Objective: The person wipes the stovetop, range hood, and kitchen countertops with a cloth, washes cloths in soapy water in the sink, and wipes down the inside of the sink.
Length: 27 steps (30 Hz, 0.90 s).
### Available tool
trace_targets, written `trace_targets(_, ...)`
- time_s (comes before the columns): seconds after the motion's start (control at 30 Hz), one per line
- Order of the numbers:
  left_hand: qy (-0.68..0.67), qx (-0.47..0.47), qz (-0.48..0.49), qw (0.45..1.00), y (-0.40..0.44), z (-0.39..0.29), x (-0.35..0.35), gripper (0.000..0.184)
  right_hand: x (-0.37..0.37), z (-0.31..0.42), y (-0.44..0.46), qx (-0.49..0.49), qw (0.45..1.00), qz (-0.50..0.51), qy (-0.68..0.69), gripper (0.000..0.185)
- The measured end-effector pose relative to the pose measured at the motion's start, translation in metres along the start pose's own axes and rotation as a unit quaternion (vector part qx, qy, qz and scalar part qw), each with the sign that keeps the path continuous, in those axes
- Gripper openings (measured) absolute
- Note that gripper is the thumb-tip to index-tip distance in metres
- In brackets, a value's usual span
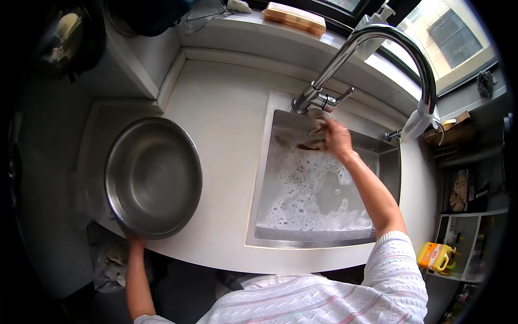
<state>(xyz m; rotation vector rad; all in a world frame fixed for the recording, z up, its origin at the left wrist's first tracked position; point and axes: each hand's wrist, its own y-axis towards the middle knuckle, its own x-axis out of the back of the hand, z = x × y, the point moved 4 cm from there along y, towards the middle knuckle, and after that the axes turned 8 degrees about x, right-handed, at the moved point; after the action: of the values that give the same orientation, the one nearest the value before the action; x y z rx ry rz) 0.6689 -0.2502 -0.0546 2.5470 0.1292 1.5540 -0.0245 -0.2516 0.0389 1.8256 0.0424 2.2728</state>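
My left hand (133, 233) is at the near rim of a wide stainless steel basin (154, 178), gripping its edge; most of the fingers are hidden by the rim. Nothing shows inside the basin, which is over the left part of the counter. My right hand (338, 141) is closed on a beige-brown cloth (315, 144), blurred by motion, over the far side of the sink (318, 236). Cloudy water with white suds (291, 197) lies in the sink. Just beyond the hand stands the chrome faucet (310, 97), its lever to the right.
The faucet's tall neck arches right, its spout (418, 121) past the sink's right edge. Along the windowsill are a wooden-looking box (294, 19) and a pump bottle (375, 29). A yellow jug (434, 256) is at lower right, a bag-lined bin (113, 264) at lower left.
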Motion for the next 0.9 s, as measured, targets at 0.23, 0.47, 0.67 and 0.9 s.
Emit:
trace_targets(0.23,-0.011,0.009,0.0,1.0,-0.005,-0.005,0.004,0.079,0.09,-0.091,0.06,-0.153,0.82,0.016,0.552,0.03)
trace_targets(0.47,-0.006,0.019,0.025,0.999,-0.019,0.001,0.006,0.075,0.001,-0.038,0.185,-0.005,0.85,0.266,0.454,0.039)
trace_targets(0.67,-0.001,0.025,0.046,0.999,-0.021,0.003,0.009,0.073,-0.022,-0.032,0.176,0.171,0.873,0.27,0.368,0.043)
trace_targets(0.9,-0.007,0.017,0.034,0.999,-0.015,0.005,0.005,0.069,-0.008,-0.101,0.119,0.097,0.941,0.126,0.3,0.035)
